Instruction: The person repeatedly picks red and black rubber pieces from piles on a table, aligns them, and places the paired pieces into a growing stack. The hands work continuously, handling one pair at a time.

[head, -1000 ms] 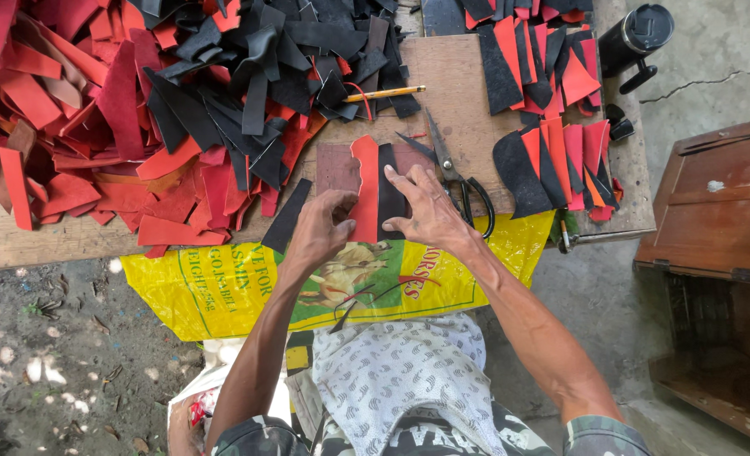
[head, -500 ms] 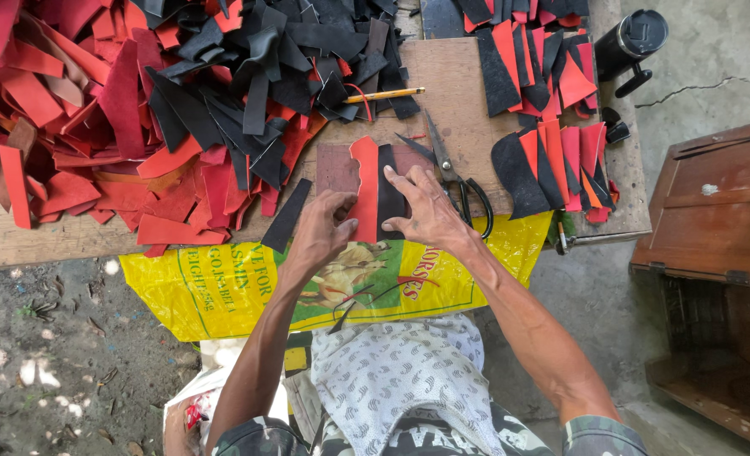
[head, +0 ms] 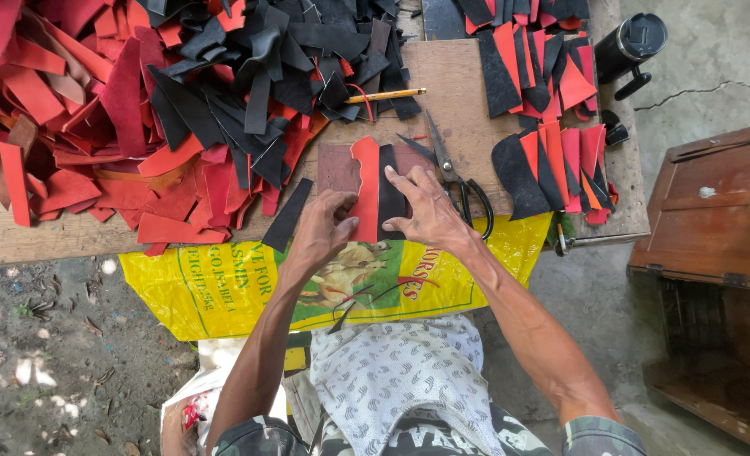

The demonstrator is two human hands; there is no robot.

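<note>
Since the earlier frames very little moves: both hands stay on the same small stack of leather pieces, and the fingers only shift a little on it, the right fingers now spread a bit more over the black piece. The scissors, the pencil and the heaps do not change place.

Nearest to the camera is the person's lap in patterned white cloth, and over the near edge of the wooden table (head: 468,80) hangs a yellow printed sack (head: 223,287). Just beyond it the left hand (head: 324,228) lies with its fingers bent, the tips pressing the near end of a red leather strip (head: 365,181); it does not close around anything. The right hand (head: 425,211) is flat and open, the fingers spread on a black leather piece (head: 390,190) that lies just right of the red strip. Both pieces rest on a brown leather piece (head: 337,165), near the middle of the table.

The step in hand seems to be the aligning of these cut pieces, edge beside edge, and holding them flat. The next move probably calls for steady pressure, so that the strips do not slide, and for one free hand to take a tool.

Just right of the stack lie black-handled scissors (head: 455,177), the blades pointing away. Farther away lies a yellow pencil (head: 385,95). On the far left is a big heap of red and black leather scraps (head: 138,110), on the far right sorted rows of cut pieces (head: 552,156), and beyond them a black flask (head: 628,46).
</note>
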